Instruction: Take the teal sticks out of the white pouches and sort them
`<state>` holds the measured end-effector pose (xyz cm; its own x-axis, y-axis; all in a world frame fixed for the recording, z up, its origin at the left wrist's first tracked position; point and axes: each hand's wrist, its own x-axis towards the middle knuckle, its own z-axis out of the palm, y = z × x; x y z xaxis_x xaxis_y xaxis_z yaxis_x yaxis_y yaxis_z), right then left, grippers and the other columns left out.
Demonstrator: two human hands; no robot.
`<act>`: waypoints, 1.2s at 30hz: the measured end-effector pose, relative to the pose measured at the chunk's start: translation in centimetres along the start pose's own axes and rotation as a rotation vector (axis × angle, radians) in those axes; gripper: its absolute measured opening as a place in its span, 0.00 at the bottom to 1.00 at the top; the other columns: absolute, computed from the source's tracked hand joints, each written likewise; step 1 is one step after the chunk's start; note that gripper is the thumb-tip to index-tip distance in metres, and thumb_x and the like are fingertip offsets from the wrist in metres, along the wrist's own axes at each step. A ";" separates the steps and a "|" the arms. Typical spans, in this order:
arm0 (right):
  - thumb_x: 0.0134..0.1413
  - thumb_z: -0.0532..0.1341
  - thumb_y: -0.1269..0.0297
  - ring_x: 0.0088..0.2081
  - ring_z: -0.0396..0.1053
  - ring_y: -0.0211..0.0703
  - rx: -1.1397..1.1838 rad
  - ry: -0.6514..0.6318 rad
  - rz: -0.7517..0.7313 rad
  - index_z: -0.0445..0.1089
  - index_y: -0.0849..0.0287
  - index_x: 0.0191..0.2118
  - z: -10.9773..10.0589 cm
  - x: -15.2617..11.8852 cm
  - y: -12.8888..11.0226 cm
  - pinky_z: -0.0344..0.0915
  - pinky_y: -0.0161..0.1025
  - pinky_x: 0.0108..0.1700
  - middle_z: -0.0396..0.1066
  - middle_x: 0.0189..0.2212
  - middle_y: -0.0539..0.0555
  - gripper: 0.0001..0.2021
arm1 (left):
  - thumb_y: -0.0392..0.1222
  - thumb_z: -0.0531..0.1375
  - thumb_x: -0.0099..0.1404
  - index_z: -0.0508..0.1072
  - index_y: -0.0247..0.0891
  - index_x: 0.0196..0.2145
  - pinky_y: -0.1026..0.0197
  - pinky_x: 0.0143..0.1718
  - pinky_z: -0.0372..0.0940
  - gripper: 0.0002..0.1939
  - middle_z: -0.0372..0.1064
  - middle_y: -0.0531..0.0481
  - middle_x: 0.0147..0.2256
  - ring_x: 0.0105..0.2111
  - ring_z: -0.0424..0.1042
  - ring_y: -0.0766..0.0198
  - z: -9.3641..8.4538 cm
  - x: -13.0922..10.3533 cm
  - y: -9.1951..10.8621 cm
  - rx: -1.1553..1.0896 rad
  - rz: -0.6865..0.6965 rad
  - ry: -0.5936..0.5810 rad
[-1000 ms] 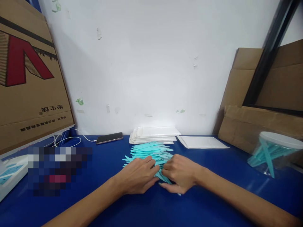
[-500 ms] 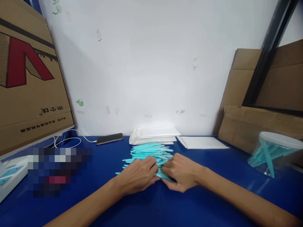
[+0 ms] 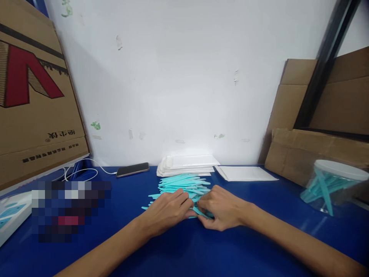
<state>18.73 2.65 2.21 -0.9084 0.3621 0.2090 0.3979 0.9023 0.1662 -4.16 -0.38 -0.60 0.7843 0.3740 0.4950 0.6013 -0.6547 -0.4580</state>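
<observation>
A loose pile of flat, slim turquoise sticks lies on the blue table, their ends pointing mostly left and right. My left hand rests over the pile's near left side, its fingers curled and closed on sticks at the front. Across from it, my right hand is bent round the right ends of the sticks, thumb low and fingers closed on some of them. A few turquoise pieces show in the small gap between the two hands. My fingers hide how many sticks each hand grips.
Behind the pile sits a stack of white envelopes, with a single white envelope to its right. A phone on a white cable lies left. A clear tub of turquoise sticks stands right. Cardboard boxes flank the table.
My fingers have shifted slightly at the front of the pile, and the right hand's thumb has risen a little. The sticks between the hands lie a bit differently. The view has moved slightly.
</observation>
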 end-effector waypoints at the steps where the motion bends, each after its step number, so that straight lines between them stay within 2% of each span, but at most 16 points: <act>1: 0.56 0.58 0.61 0.20 0.60 0.35 -0.005 0.001 0.001 0.65 0.58 0.25 0.1 0.0 0.0 0.42 0.39 0.26 0.71 0.21 0.49 0.10 | 0.51 0.52 0.74 0.65 0.38 0.36 0.59 0.22 0.52 0.14 0.65 0.53 0.30 0.31 0.67 0.62 -0.1 0.1 0.0 0.005 -0.003 0.017; 4: 0.56 0.58 0.60 0.21 0.62 0.36 -0.021 -0.005 -0.010 0.65 0.58 0.26 0.2 0.0 0.0 0.41 0.39 0.26 0.72 0.22 0.50 0.10 | 0.48 0.52 0.74 0.66 0.39 0.36 0.59 0.23 0.52 0.12 0.64 0.53 0.29 0.29 0.66 0.63 -0.3 0.2 0.0 0.030 -0.005 0.058; 7: 0.57 0.57 0.61 0.22 0.64 0.37 -0.023 -0.018 -0.023 0.65 0.58 0.27 0.2 0.0 0.0 0.42 0.39 0.26 0.72 0.22 0.50 0.10 | 0.42 0.55 0.73 0.66 0.41 0.42 0.60 0.25 0.53 0.03 0.65 0.54 0.30 0.28 0.65 0.64 -0.3 0.3 -0.2 0.064 -0.024 0.082; 12: 0.58 0.57 0.59 0.23 0.66 0.38 -0.014 -0.036 -0.016 0.68 0.58 0.29 0.2 -0.1 -0.1 0.43 0.39 0.26 0.73 0.23 0.50 0.10 | 0.33 0.55 0.70 0.65 0.44 0.47 0.61 0.26 0.55 0.10 0.65 0.53 0.31 0.25 0.63 0.65 -0.1 0.0 -0.4 0.114 -0.049 0.061; 15: 0.59 0.57 0.60 0.23 0.66 0.38 -0.017 -0.044 -0.022 0.69 0.58 0.30 0.2 0.0 -0.2 0.43 0.39 0.26 0.73 0.23 0.51 0.10 | 0.33 0.53 0.70 0.66 0.42 0.44 0.62 0.23 0.54 0.08 0.65 0.52 0.32 0.22 0.61 0.65 -0.4 0.0 -0.1 0.052 -0.095 0.009; 17: 0.59 0.57 0.60 0.23 0.66 0.39 -0.031 -0.029 -0.034 0.70 0.58 0.30 0.1 0.0 -0.2 0.43 0.39 0.26 0.73 0.23 0.50 0.10 | 0.33 0.51 0.68 0.66 0.39 0.41 0.61 0.23 0.57 0.07 0.65 0.49 0.33 0.23 0.63 0.64 -1.1 0.1 0.3 -0.061 -0.146 -0.034; 19: 0.59 0.58 0.60 0.24 0.66 0.38 -0.050 -0.007 -0.042 0.69 0.58 0.30 0.0 0.0 -0.2 0.43 0.39 0.27 0.72 0.23 0.50 0.10 | 0.32 0.50 0.66 0.66 0.36 0.43 0.59 0.27 0.63 0.10 0.65 0.46 0.35 0.27 0.65 0.61 -1.7 0.3 0.6 -0.175 -0.180 -0.037; 21: 0.60 0.57 0.60 0.24 0.65 0.38 -0.065 0.009 -0.042 0.68 0.58 0.30 -0.1 0.0 -0.1 0.43 0.39 0.27 0.73 0.24 0.50 0.10 | 0.29 0.49 0.64 0.64 0.32 0.52 0.57 0.32 0.67 0.19 0.66 0.42 0.38 0.33 0.68 0.58 -2.0 0.5 0.7 -0.209 -0.156 -0.001; 23: 0.64 0.55 0.60 0.23 0.64 0.36 -0.081 0.024 -0.039 0.69 0.59 0.32 0.0 0.0 0.2 0.43 0.39 0.26 0.73 0.25 0.51 0.12 | 0.26 0.47 0.64 0.58 0.30 0.60 0.56 0.36 0.69 0.27 0.67 0.39 0.41 0.38 0.69 0.56 -1.9 0.5 0.5 -0.151 -0.106 0.047; 25: 0.66 0.53 0.59 0.23 0.64 0.35 -0.105 0.060 -0.050 0.68 0.60 0.33 0.2 0.0 0.6 0.43 0.39 0.26 0.72 0.26 0.51 0.14 | 0.23 0.45 0.66 0.55 0.31 0.63 0.55 0.39 0.69 0.28 0.69 0.38 0.43 0.41 0.70 0.56 -1.5 0.4 0.1 -0.074 -0.055 0.106; 29: 0.68 0.52 0.59 0.24 0.63 0.35 -0.149 0.145 -0.074 0.68 0.60 0.33 0.7 0.0 1.1 0.45 0.39 0.26 0.70 0.28 0.51 0.15 | 0.28 0.51 0.70 0.64 0.34 0.56 0.57 0.38 0.68 0.18 0.72 0.42 0.41 0.39 0.71 0.58 -1.0 0.3 -0.6 -0.032 -0.036 0.194; 32: 0.68 0.52 0.59 0.26 0.64 0.35 -0.168 0.199 -0.072 0.69 0.60 0.34 0.9 0.2 1.1 0.47 0.38 0.26 0.69 0.30 0.51 0.14 | 0.30 0.54 0.70 0.68 0.38 0.48 0.57 0.38 0.67 0.12 0.72 0.44 0.41 0.38 0.70 0.58 -1.1 0.4 -0.8 -0.050 -0.122 0.153; 36: 0.70 0.51 0.60 0.31 0.68 0.38 -0.209 0.310 -0.056 0.70 0.60 0.37 0.9 0.3 1.1 0.51 0.37 0.28 0.71 0.33 0.53 0.14 | 0.31 0.52 0.71 0.68 0.39 0.48 0.55 0.41 0.66 0.11 0.73 0.45 0.43 0.39 0.72 0.58 -1.1 0.5 -0.7 -0.066 -0.198 0.060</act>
<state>18.74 3.95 1.63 -0.8603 0.1967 0.4704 0.3952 0.8400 0.3716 -4.30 -0.44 0.77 0.6400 0.4613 0.6145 0.7299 -0.6148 -0.2987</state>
